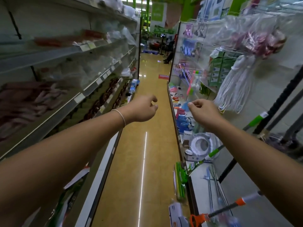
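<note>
Long metal shelves [68, 51] lined the glossy tan floor [147, 145], the left ones packed with soft goods in clear bags. A white mop [232, 89] of ropy strands hung on the right rack, near the right hand [203, 112]. The left hand [144, 108] hung over the aisle. Each grip was loosely curled, holding nothing.

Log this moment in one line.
left hand: loosely curled, empty | right hand: loosely curled, empty | mop: hanging right, untouched
</note>
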`<state>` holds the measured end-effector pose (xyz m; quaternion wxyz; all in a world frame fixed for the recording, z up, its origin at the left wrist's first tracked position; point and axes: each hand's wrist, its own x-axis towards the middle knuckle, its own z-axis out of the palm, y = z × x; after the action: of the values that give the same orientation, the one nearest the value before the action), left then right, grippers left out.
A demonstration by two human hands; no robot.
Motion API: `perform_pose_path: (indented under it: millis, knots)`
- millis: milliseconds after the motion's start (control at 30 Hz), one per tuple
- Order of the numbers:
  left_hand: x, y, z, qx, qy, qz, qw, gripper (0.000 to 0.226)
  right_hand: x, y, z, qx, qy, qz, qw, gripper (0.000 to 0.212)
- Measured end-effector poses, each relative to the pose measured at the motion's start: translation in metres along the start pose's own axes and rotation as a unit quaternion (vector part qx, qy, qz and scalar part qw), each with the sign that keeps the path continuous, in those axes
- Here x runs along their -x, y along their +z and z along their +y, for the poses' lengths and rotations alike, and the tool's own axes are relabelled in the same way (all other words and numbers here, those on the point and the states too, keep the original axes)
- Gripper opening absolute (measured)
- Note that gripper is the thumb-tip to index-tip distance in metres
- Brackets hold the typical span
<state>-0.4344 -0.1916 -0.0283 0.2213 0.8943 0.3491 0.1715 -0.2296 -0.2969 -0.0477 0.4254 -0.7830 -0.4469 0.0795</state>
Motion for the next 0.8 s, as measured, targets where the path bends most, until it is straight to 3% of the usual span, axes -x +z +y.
perform_pose_path:
  millis: [267, 433, 567, 800]
  knots:
    - [-0.125, 0.030, -0.022, 0.000, 0.017, -0.018, 1.000, 0.043, -0.100, 0.019, 0.043, 0.006, 0.043, 0.034, 0.998, 0.021]
    - [-0.217, 0.062, -0.039, 0.004, 0.082, -0.060, 0.995, 0.040, -0.164, 0.032, 0.076, 0.021, 0.081, 0.074, 0.994, 0.028]
    - [-0.297, 0.078, -0.048, -0.010, 0.149, -0.093, 0.984, 0.038, -0.214, 0.033, 0.096, 0.014, 0.125, 0.129, 0.984, 0.021]
    - [-0.416, 0.103, -0.027, -0.012, 0.248, -0.156, 0.956, 0.043, -0.273, 0.001, 0.134, 0.009, 0.218, 0.240, 0.946, 0.019]
